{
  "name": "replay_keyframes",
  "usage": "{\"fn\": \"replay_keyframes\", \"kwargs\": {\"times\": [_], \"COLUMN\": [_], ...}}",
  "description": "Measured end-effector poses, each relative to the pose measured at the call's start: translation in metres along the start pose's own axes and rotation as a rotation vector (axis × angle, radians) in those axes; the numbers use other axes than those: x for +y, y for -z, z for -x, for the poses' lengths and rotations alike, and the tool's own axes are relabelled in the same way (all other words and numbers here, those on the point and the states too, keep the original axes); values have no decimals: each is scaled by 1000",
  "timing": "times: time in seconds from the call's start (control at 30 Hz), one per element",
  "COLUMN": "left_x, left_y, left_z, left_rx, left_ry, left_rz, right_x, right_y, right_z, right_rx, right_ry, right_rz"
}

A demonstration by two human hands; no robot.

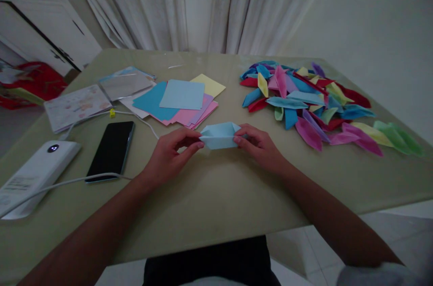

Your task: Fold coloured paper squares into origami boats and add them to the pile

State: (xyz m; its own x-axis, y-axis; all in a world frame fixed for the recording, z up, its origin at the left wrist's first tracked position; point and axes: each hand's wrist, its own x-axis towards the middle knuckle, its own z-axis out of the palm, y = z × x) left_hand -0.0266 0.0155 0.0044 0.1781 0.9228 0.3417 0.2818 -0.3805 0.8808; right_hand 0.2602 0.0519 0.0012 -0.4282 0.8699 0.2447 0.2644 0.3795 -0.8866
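Observation:
A partly folded light blue paper piece (219, 136) lies on the table in front of me. My left hand (169, 155) pinches its left end with thumb and fingers closed. My right hand (259, 146) pinches its right end the same way. Behind it a fanned stack of flat coloured paper squares (181, 99) shows blue, pink, lilac and yellow sheets. To the right sits a heap of folded paper boats (304, 96) in several colours.
A black phone (111, 149) lies at the left beside a white power bank (32, 175) with a white cable (67, 182). Printed sheets (76, 105) and plastic sleeves sit at the back left. The olive table (216, 205) ends near me; curtains hang behind.

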Motion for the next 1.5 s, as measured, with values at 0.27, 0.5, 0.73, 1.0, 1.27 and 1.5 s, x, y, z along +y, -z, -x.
{"fn": "replay_keyframes", "kwargs": {"times": [0.27, 0.5, 0.73, 1.0, 1.27, 1.5], "left_x": [-1, 4, -1, 0, 1, -1], "left_y": [-8, -10, -15, -18, -19, -12], "left_z": [3, 3, 7, 6, 9, 8], "left_rx": [-35, 2, -49, -172, -211, -293], "left_ry": [-138, -226, -370, -324, -255, -117], "left_rz": [-122, -227, -382, -352, -242, -112], "right_x": [-1, -2, -10, -5, -5, -7], "right_y": [0, -2, -10, -20, -14, -11], "right_z": [0, 3, 5, 5, 4, 2], "right_rx": [-34, -50, -93, -80, -83, -88], "right_ry": [83, 148, 242, 307, 230, 204], "right_rz": [134, 280, 334, 324, 267, 208]}}
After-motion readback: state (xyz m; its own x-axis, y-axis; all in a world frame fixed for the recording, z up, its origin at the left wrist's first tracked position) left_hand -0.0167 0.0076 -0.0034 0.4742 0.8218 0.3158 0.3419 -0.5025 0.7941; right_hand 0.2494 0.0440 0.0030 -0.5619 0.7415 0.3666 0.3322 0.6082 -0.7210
